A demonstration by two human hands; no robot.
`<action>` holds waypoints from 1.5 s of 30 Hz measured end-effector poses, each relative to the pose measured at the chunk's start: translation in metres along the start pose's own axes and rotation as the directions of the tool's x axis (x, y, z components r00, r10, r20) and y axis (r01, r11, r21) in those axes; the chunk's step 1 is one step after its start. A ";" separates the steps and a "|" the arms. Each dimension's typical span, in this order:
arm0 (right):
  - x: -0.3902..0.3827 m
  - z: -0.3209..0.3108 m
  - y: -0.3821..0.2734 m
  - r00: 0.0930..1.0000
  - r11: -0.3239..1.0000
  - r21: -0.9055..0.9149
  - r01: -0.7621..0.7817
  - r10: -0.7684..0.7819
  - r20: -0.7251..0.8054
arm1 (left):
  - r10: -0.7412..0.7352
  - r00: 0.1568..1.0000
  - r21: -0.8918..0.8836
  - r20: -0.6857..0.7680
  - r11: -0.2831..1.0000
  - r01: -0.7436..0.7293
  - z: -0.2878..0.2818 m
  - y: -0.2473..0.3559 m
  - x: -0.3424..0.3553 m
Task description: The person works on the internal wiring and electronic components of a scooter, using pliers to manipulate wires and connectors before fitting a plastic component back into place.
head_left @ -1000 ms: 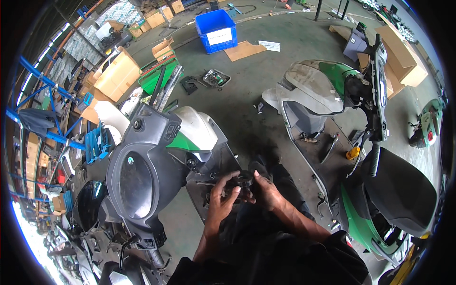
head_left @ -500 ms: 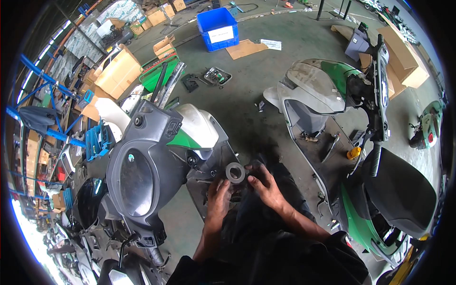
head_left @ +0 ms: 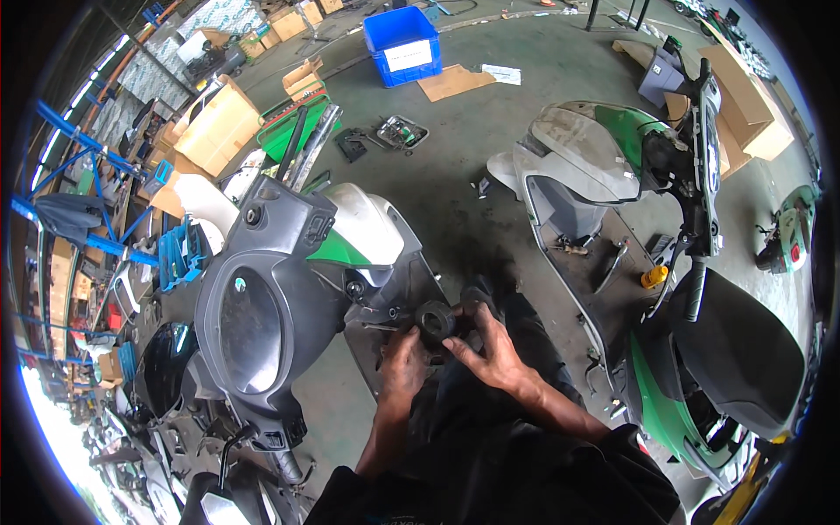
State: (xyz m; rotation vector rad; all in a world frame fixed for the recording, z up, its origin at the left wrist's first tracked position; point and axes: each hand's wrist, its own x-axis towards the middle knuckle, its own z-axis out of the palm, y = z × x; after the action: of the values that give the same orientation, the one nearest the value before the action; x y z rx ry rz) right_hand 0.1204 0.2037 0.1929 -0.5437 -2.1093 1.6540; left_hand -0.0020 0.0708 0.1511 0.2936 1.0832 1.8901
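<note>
Between my two hands is a thick black ring that looks like a roll of tape (head_left: 435, 321), its hole facing up toward me. My left hand (head_left: 403, 363) grips it at its lower left with the fingertips. On the other side, my right hand (head_left: 490, 350) has its thumb against the roll's edge and its fingers bent around the far side, partly hidden. Close to the left of my hands stands a scooter with a grey front panel (head_left: 245, 324) and a white and green front part (head_left: 367, 229). The roll is held above its dark footboard (head_left: 407, 278).
To the right stands another scooter with a black seat (head_left: 735, 354); a yellow bottle (head_left: 654, 276) rests on its footboard. Ahead on the floor are a blue crate (head_left: 402, 48), flattened cardboard (head_left: 455, 83) and a metal tray (head_left: 402, 132). Blue shelving (head_left: 87, 236) lines the left.
The roll has turned in my hands: its pale flat face showed before, and now its darker side shows. My right fingers have moved closer around it.
</note>
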 end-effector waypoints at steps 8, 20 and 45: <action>0.003 -0.006 -0.005 0.984 0.972 -0.158 0.175 -0.178 -0.002 | 0.092 0.995 0.161 -0.026 0.983 -0.087 0.002 0.001 0.000; 0.006 -0.021 -0.011 0.940 0.895 -0.378 0.236 -0.309 -0.143 | 0.313 0.949 0.749 0.036 0.620 -0.233 0.025 0.025 -0.013; 0.005 -0.019 -0.006 0.999 0.929 -0.370 0.008 -0.023 -0.037 | 0.382 0.887 0.821 0.259 0.398 -0.411 0.020 0.027 -0.015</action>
State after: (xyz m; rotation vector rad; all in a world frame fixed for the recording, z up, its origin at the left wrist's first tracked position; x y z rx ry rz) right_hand 0.1266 0.2207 0.2034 -0.6636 -2.4011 1.2251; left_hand 0.0019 0.0646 0.1877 1.2656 2.0486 1.5237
